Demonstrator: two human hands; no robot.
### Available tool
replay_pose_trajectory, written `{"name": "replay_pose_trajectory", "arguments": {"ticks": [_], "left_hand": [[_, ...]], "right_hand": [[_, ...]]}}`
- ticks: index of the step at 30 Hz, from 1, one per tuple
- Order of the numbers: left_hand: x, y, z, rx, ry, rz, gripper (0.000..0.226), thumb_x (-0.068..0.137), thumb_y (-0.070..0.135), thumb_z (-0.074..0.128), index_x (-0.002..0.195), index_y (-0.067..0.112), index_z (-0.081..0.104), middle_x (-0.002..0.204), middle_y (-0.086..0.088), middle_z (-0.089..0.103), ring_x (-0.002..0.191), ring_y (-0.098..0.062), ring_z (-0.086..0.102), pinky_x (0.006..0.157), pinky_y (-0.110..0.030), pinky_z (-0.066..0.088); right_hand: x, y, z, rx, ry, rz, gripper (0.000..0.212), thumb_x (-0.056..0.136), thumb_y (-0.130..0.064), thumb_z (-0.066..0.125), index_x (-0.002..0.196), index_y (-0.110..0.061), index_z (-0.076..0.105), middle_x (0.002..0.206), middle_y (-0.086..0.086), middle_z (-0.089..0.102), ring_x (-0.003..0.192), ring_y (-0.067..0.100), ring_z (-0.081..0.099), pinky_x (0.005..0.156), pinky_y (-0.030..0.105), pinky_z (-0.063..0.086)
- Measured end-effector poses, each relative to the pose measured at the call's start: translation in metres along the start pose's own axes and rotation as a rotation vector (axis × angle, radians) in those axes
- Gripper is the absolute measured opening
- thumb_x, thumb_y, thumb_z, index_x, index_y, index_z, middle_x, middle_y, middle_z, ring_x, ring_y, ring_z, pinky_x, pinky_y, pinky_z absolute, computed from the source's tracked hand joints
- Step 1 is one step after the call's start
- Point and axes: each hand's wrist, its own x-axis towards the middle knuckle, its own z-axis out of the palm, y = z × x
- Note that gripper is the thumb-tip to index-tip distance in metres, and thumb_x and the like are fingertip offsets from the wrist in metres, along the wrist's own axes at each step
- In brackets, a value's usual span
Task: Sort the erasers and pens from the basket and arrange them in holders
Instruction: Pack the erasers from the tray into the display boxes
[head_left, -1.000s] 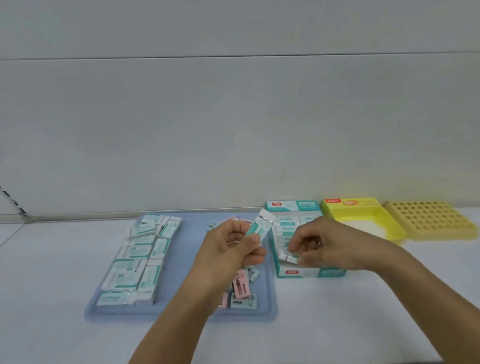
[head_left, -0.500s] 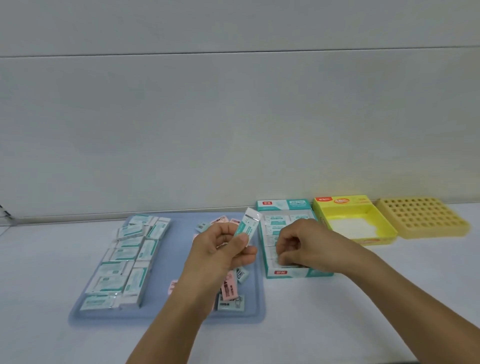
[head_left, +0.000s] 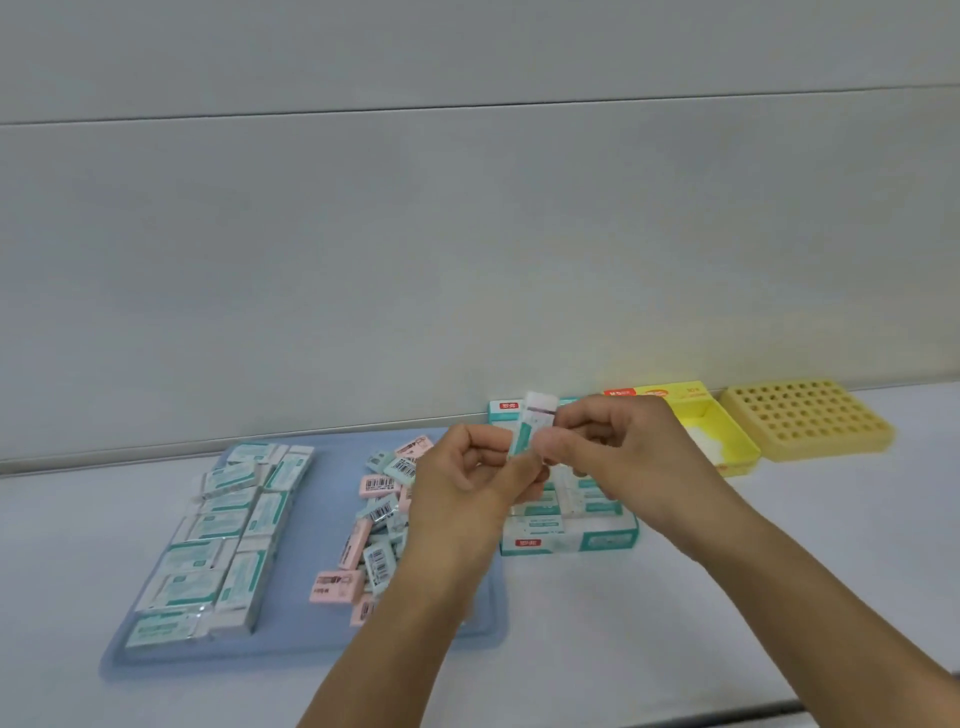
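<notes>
A white eraser with a teal sleeve (head_left: 532, 423) stands upright in the air between both hands. My left hand (head_left: 467, 483) pinches its lower part, and my right hand (head_left: 618, 447) pinches it from the right side. Below the hands sits the teal and white eraser box (head_left: 571, 538), partly filled with the same erasers. On the blue tray (head_left: 306, 634), large teal erasers (head_left: 223, 535) lie in rows at the left and small pink and teal erasers (head_left: 379, 525) lie in a loose pile at the right.
A yellow open box (head_left: 727, 457) with something white inside stands right of the eraser box. Further right is a yellow holder with many round holes (head_left: 808, 418). A grey wall runs close behind everything. White table surface (head_left: 623, 649) stretches in front.
My right hand has risen out of the eraser box and taken hold of the eraser that my left hand holds up. The view has shifted slightly.
</notes>
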Motion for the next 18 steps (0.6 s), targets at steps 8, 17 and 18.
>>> {"name": "replay_pose_trajectory", "arguments": {"ticks": [8,17,18], "left_hand": [[0.001,-0.008,-0.013,1.294,-0.348,0.501,0.043,0.088,0.057,0.056,0.127,0.039,0.057,0.127,0.027,0.052,0.124,0.003,0.039,0.109,-0.027,0.026],[0.002,-0.034,-0.021,1.531,-0.466,0.536,0.034,0.103,0.028,0.036,0.131,0.03,0.056,0.136,0.014,0.054,0.124,-0.012,0.045,0.107,-0.025,0.019],[0.003,-0.036,-0.021,1.535,-0.453,0.546,0.033,0.103,0.026,0.037,0.129,0.029,0.057,0.133,0.013,0.056,0.122,-0.012,0.046,0.105,-0.025,0.021]], "right_hand": [[0.003,0.002,-0.035,-0.778,-0.141,-0.105,0.014,0.081,-0.032,0.063,0.068,-0.026,0.059,0.069,-0.01,0.061,0.07,0.012,0.057,0.066,0.035,0.049],[0.007,0.018,-0.025,-1.26,-0.607,-0.099,0.021,0.087,-0.013,0.052,0.092,-0.023,0.07,0.077,-0.003,0.05,0.08,0.023,0.055,0.058,0.029,0.04],[0.006,0.02,-0.025,-1.274,-0.575,-0.1,0.02,0.087,-0.015,0.053,0.092,-0.024,0.07,0.079,-0.004,0.053,0.082,0.022,0.056,0.058,0.027,0.036]]}}
